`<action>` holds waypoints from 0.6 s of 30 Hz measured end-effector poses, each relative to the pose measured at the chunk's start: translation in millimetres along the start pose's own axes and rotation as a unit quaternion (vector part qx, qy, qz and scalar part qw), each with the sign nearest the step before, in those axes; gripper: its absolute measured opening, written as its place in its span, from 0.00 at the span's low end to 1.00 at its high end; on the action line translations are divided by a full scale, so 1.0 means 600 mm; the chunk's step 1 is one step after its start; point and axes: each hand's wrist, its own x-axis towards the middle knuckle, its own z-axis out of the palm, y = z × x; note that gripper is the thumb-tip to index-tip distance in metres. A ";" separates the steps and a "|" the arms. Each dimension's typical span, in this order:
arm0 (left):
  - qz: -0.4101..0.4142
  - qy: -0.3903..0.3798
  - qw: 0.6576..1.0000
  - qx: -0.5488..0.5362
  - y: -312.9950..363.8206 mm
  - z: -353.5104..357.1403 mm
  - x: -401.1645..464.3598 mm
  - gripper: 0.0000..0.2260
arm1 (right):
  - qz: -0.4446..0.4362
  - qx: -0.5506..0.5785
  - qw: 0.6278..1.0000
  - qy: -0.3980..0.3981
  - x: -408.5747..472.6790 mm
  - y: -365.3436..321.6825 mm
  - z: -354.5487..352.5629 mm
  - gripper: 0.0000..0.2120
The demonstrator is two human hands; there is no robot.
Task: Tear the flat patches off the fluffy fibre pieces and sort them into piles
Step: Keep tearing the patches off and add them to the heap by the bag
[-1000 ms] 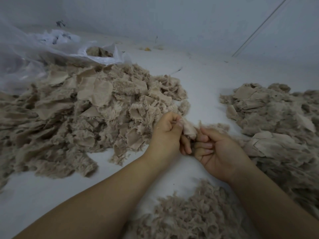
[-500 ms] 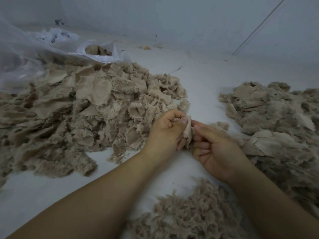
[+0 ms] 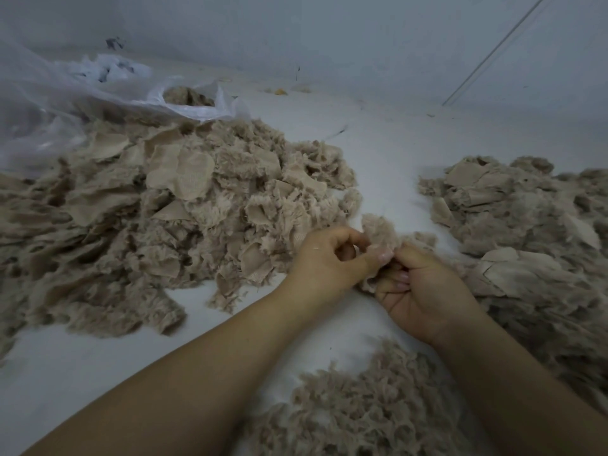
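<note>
Fibre piece (image 3: 378, 230) held mid-scene between both hands, fluff standing up and far of the pinch | left hand (image 3: 332, 258) pinched on its left edge | right hand (image 3: 424, 291) curled round its lower right | tear judged sideways, hands equally near.

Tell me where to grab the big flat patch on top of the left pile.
Judging by its pose, pinch the patch at its lower right edge, coming from the near right side. That rounded edge looks lifted over the fluff of the left pile, while its left side seems tucked under other patches.
</note>
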 end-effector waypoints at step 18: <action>-0.043 0.025 0.989 -0.136 0.006 -0.004 -0.003 0.03 | 0.003 0.006 1.000 -0.008 -0.002 0.000 -0.004 0.16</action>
